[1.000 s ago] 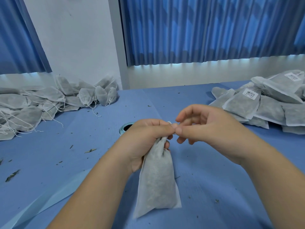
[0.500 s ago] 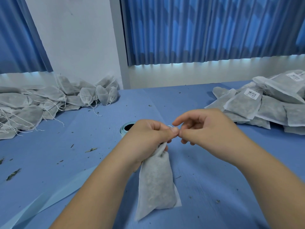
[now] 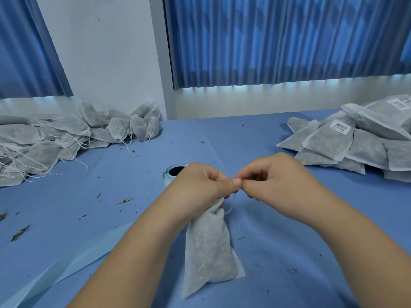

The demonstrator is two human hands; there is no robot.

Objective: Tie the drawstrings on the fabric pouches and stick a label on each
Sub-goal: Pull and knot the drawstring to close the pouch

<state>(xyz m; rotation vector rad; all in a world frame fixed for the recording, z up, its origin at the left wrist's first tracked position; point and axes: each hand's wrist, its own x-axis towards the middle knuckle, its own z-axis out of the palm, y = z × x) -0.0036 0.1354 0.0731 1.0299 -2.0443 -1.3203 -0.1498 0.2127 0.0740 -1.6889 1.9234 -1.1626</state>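
A filled grey-white fabric pouch [image 3: 208,252] stands tilted on the blue table [image 3: 289,252] near the middle. My left hand [image 3: 200,187] is closed around its gathered neck. My right hand [image 3: 275,176] pinches the thin white drawstring [image 3: 230,207] right beside the left thumb; a short loop of string hangs below the fingers. The pouch's mouth is hidden inside my left fist. A roll of pale blue label tape [image 3: 172,173] sits just behind my left hand, partly hidden.
A heap of unlabelled pouches [image 3: 55,138] with loose strings lies at the back left. Labelled pouches [image 3: 355,141] are stacked at the back right. A pale blue backing strip [image 3: 66,263] trails toward the front left. Dried leaf bits are scattered on the table.
Both hands have drawn slightly closer together at the pouch neck, and my right fingers have curled in tighter on the string. The pouch stays in place.
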